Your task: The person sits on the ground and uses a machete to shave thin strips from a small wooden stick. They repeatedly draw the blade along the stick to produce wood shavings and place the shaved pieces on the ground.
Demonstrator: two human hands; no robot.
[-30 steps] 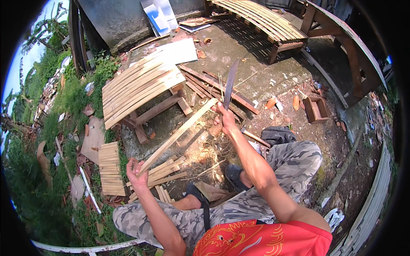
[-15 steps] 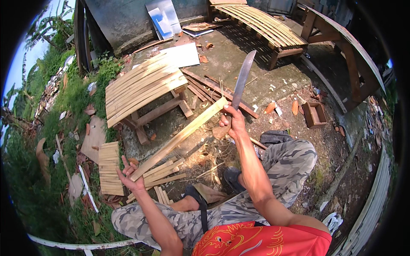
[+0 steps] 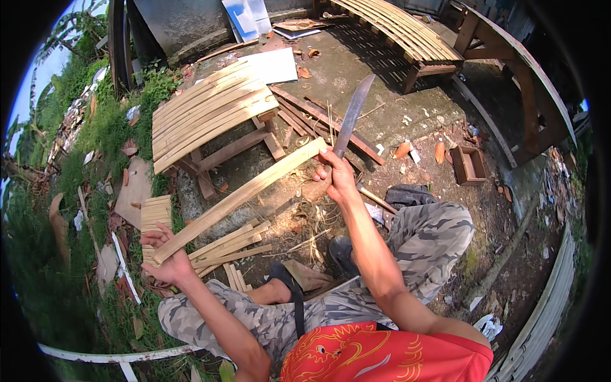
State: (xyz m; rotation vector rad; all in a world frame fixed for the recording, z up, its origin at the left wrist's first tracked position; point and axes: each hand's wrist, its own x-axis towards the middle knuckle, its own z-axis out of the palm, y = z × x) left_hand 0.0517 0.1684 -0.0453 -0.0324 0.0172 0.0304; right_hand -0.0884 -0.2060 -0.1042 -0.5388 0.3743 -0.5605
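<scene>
A long pale bamboo slat slants between my two hands. Its lower end lies across the palm of my left hand, between the thumb and the loosely extended fingers. My right hand is closed around the handle of a machete, whose blade points up and away. The thumb of that hand also presses against the slat's upper end. Below the slat, several loose bamboo slats lie on the ground. A neat row of cut slats lies beside my left hand, partly covered by it.
A slatted low bench stands ahead on the left, with dark wooden boards beside it. Farther back is a longer slatted bench. A small wooden box sits at right. My camouflage-clad legs are folded close to the work.
Both hands have shifted left with the slat and machete. My left hand has moved farther out and slightly higher, now covering part of the row of slats.
</scene>
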